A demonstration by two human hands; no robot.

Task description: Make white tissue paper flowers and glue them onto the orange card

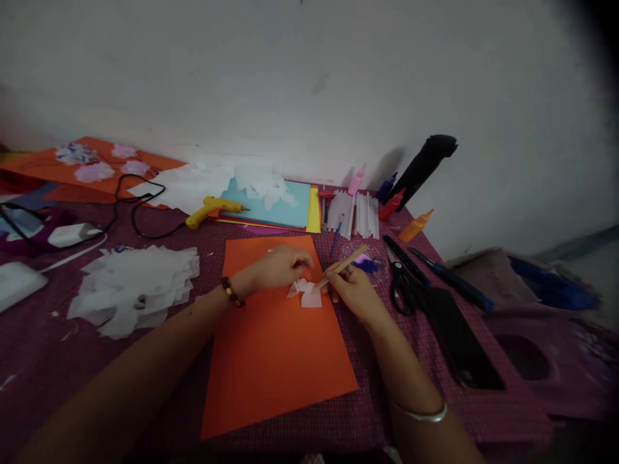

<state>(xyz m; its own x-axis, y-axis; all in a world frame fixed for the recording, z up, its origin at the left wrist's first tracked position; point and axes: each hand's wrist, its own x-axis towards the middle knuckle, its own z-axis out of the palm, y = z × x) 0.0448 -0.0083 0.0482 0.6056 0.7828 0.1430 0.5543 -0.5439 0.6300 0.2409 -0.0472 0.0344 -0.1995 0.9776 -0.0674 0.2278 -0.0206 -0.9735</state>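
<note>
The left hand (280, 265) curls over the orange sheet (275, 361), its grip impossible to tell; beside it on the sheet lies a pale paper cutout (312, 298), seemingly being worked with the wooden craft stick (358, 254) pinched in the right hand (356, 291); light pressure seems called for next.

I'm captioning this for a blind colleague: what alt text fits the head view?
A person's right hand holds a flat tan stick at pale pink paper on an orange sheet, the left hand close beside it. Around them are a yellow glue gun, cut white paper, an orange bottle and black-handled scissors.
</note>
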